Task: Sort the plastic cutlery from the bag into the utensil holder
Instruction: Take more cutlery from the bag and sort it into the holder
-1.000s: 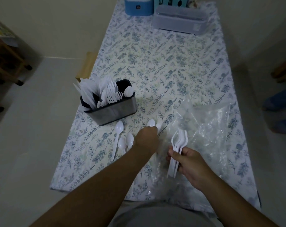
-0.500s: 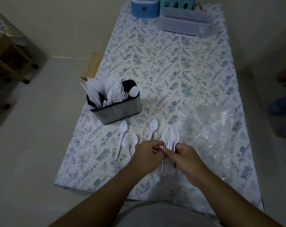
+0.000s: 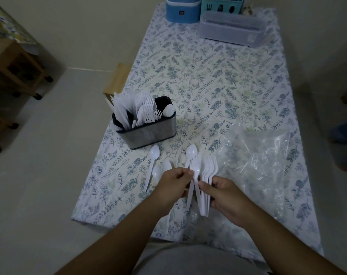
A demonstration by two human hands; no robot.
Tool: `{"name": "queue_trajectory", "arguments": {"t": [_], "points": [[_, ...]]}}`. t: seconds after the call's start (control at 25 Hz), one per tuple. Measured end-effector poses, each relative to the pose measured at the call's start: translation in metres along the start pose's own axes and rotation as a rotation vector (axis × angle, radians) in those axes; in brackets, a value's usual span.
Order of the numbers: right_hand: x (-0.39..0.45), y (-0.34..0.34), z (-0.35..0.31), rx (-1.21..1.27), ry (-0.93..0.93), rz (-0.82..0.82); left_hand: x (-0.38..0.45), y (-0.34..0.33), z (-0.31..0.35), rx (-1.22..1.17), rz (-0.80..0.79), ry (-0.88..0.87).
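Plainly, the spoons (image 3: 205, 187) are the matter in hand: a bunch of white plastic ones, bowls pointing away, is gripped around the handles by the right hand (image 3: 226, 197), whose fingers are curled shut on them. The left hand (image 3: 173, 185) pinches a single spoon (image 3: 194, 179) at its neck, just beside the bunch, thumb and fingertips pressed together. Such pieces are likely very light, thin and a little springy, smooth enough to slide against one another, and could snap if bent hard; a hold at mid-handle looks safest, with the bunch kept squared so none slips out.

On the cloth just beyond the hands lie loose spoons: one (image 3: 190, 153) ahead, and three more (image 3: 158, 165) to the left. Farther left stands the holder (image 3: 148, 133), already bristling with knives, forks and one spoon; its inner dividers are hard to make out. To the right the clear bag (image 3: 263, 161) lies crumpled, and whether cutlery remains inside cannot be told, though a pale sliver shows through it. How many spoons make up the bunch is unclear. At the far end, three containers (image 3: 232, 29) are partly cut off.
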State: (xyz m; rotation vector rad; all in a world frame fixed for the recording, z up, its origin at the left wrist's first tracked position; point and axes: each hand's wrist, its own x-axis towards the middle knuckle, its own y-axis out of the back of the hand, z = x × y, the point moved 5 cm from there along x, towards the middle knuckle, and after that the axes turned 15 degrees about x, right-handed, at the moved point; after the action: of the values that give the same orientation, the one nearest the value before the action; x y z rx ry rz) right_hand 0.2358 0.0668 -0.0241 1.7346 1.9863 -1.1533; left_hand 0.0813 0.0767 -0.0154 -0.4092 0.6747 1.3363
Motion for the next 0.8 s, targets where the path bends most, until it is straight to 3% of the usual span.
{"name": "queue_trajectory", "arguments": {"t": [0.12,0.32,0.6,0.8], "points": [[-0.002,-0.004,0.001,-0.026,0.005,-0.008,-0.001,-0.001,-0.002,-0.021,-0.007,-0.010],[-0.003,-0.006,-0.003,-0.138,0.060,0.001,0.001,0.000,-0.004,-0.083,0.137,-0.020],[-0.001,-0.010,0.003,-0.270,0.134,0.061,-0.006,0.005,0.000,0.293,0.412,-0.142],[0.004,-0.010,-0.001,-0.370,0.174,0.069,-0.014,0.003,0.002,0.281,0.313,-0.166]]}}
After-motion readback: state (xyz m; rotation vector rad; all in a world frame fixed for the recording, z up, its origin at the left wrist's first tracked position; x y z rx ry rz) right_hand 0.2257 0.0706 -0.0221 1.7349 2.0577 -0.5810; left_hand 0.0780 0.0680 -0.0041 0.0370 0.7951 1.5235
